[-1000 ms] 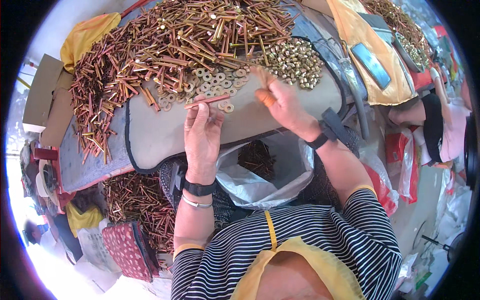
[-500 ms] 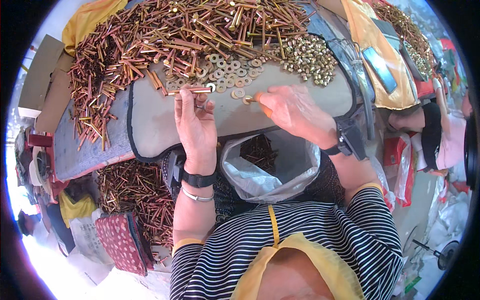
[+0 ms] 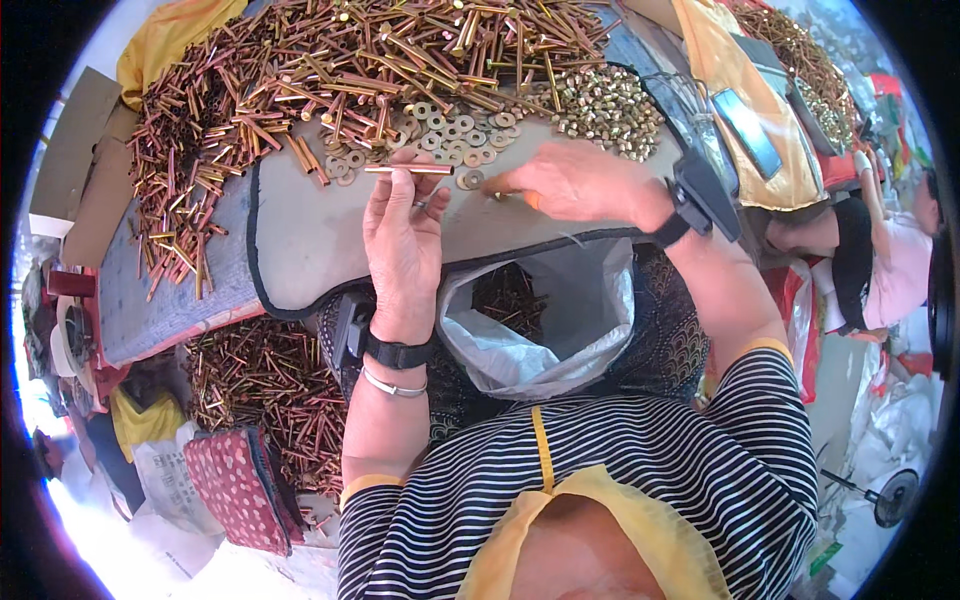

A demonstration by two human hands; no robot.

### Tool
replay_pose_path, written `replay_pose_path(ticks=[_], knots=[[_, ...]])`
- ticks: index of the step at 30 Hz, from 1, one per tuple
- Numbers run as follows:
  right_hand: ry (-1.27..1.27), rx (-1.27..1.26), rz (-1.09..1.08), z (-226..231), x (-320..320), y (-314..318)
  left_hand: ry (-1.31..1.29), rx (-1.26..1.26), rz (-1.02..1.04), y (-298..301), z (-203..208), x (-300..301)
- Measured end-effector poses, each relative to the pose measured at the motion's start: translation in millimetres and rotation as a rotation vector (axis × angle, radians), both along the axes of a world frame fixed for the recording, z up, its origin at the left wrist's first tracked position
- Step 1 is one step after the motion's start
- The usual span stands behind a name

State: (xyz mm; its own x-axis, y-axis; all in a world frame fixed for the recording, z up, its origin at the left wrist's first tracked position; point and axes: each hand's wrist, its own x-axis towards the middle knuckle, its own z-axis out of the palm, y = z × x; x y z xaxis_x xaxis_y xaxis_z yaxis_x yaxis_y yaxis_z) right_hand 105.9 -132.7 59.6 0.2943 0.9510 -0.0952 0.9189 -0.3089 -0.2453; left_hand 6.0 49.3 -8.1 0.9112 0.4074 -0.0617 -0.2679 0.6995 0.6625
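Observation:
My left hand (image 3: 403,235) is closed around a slim gold-coloured metal rod (image 3: 428,169), bolt-like, held level above the grey mat (image 3: 330,235). Its thumb presses the rod from the near side. To the right, my right hand (image 3: 590,185) reaches low over the mat, blurred, with orange covers on its fingertips. Those fingers are drawn together beside the loose flat washers (image 3: 470,180); whatever they pinch is hidden. Beyond both hands lie more washers (image 3: 465,123), a heap of small gold-coloured nuts (image 3: 605,110), and a large pile of similar rods (image 3: 340,75).
An open whitish plastic bag (image 3: 500,360) with dark rods inside sits on my lap. More rods (image 3: 265,390) fill the space at lower left, near a red patterned cloth (image 3: 235,485). A phone (image 3: 748,133) lies on yellow cloth at right. Another person's pink-clothed side (image 3: 900,270) shows at far right.
My left hand has moved slightly right and up with the rod, which now reaches further right. My right hand has shifted slightly, its fingertips now beside the nearest washers.

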Motion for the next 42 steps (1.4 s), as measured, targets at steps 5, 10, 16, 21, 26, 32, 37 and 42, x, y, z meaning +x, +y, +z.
replay_pose_path(ticks=[5,10,16,21,26,32,37,42], knots=[[0.062,0.467,-0.351,-29,-21,-19,0.012,-0.017,-0.093,-7,3,0],[0.487,0.807,-0.452,-17,-30,-32,0.05,-0.021,-0.175,-18,3,-2],[0.406,0.755,-0.44,-10,-36,-32,0.049,0.027,-0.238,-21,4,1],[0.178,0.683,-0.436,-24,-38,-33,0.08,0.152,-0.334,-42,3,3],[-0.162,0.913,-0.172,-36,-49,-7,-0.107,0.062,-0.432,-70,-23,-11],[0.218,1.133,-0.59,-46,7,-56,0.0,-0.231,-0.6,-64,-5,-7],[-0.356,0.783,-0.547,-69,38,-60,-0.045,-0.228,-0.317,-51,5,6],[-0.417,0.555,-0.536,-69,38,-56,0.055,-0.177,-0.284,-38,4,9]])
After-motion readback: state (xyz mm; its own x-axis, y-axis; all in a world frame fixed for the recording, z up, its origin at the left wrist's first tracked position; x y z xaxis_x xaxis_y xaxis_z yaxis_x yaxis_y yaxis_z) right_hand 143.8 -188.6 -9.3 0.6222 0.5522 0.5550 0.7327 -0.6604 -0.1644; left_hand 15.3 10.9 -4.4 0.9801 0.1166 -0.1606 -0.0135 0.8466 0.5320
